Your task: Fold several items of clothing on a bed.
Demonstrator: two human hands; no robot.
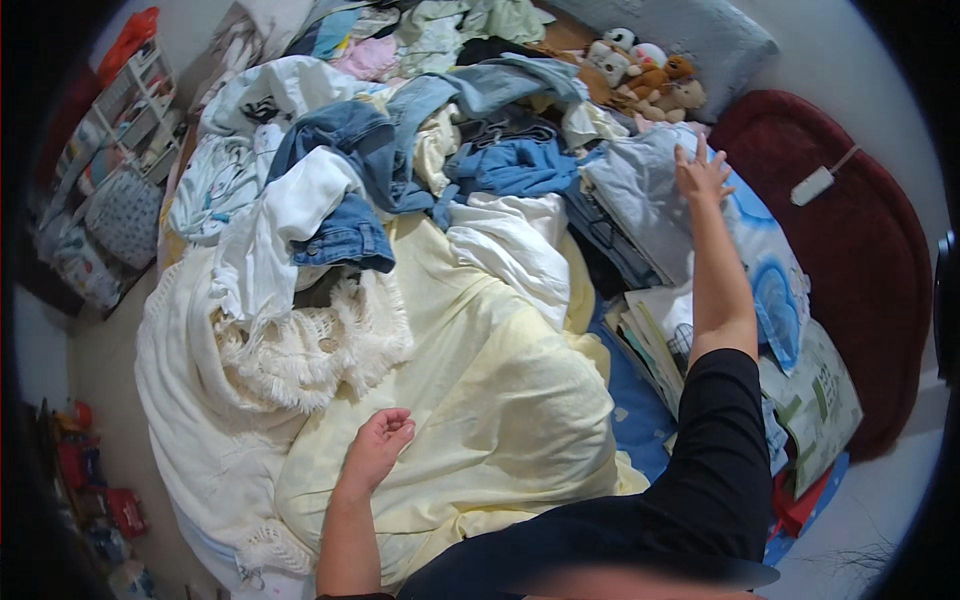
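My right hand [703, 178] reaches far out with its fingers spread, resting on the top of a stack of folded grey-blue clothes [640, 180]. Nothing is gripped in it. Lower and to the left, my left hand [380, 445] hovers over a pale yellow blanket [480, 400], its fingers loosely bent and holding nothing. Beside that hand a cream fringed knit [320, 350] lies bunched. A white garment [515, 245] is crumpled on the yellow blanket. Beyond it are blue jeans [345, 240] and a bright blue garment [515, 165] in a heap.
Stuffed toys [650, 80] sit at the far right, next to a dark red padded headboard [830, 250] with a white power strip [812, 186]. Folded items [650, 335] and a pale green pillow [815, 405] lie along the right side. A white rack [140, 110] stands at the left.
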